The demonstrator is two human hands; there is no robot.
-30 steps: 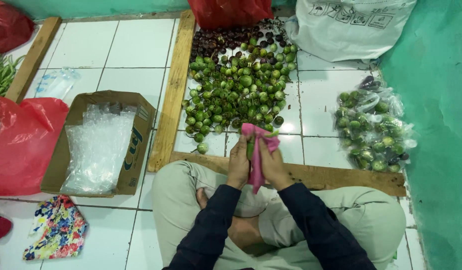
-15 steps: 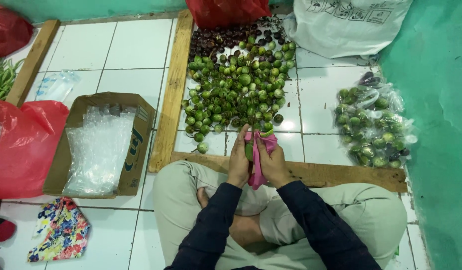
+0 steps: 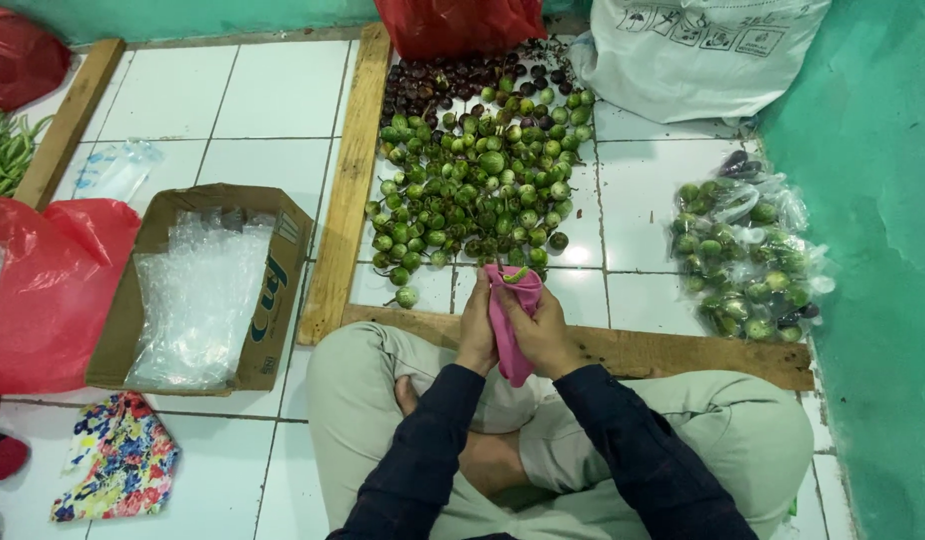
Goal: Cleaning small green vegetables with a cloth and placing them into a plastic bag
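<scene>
A person sits cross-legged on a white tiled floor point(image 3: 263, 90), both hands raised over the lap. The left hand point(image 3: 477, 335) and right hand point(image 3: 543, 335) are closed around a pink cloth point(image 3: 510, 325), pressing it from both sides, apparently to rub a small green fruit point(image 3: 518, 274) that peeks from its top. The cloth's long axis runs near-vertical in view, its upper end toward the fruit pile point(image 3: 478, 185), its tail hanging toward the lap. The pile lies inside a wooden frame point(image 3: 348, 180), which keeps it from rolling away. Bagged fruit point(image 3: 748, 260) sits by the floor's right edge; a box point(image 3: 198, 290) of clear bags sits to the left.
</scene>
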